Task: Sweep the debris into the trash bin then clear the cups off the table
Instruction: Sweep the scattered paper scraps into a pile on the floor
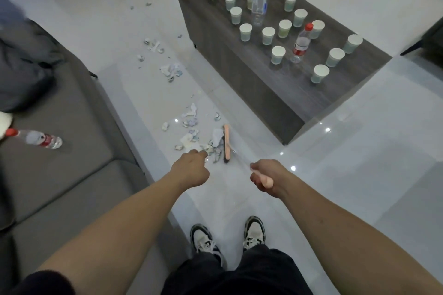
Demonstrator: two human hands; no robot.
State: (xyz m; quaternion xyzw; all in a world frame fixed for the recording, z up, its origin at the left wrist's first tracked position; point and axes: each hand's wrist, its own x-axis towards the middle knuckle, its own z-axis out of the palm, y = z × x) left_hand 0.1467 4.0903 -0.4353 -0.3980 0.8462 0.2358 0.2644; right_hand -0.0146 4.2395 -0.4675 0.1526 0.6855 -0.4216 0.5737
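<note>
My right hand [265,178] grips the pink end of a broom handle. Its blurred shaft runs down to the pink broom head [226,143], whose dark bristles stand on the floor against a pile of torn paper debris [212,148]. My left hand [191,167] is curled in a fist beside that pile, and a thin grey handle tip shows at its knuckles. More paper scraps [171,70] trail away across the white tiles. Several white paper cups [278,54] stand on the dark wood table [271,100]. No trash bin is in view.
Two plastic water bottles [301,43] stand among the cups. A grey sofa [62,163] fills the left side, with a bottle [40,139] lying on it and dark cloth heaped at its far end. My shoes [254,232] stand on the tiles behind the broom.
</note>
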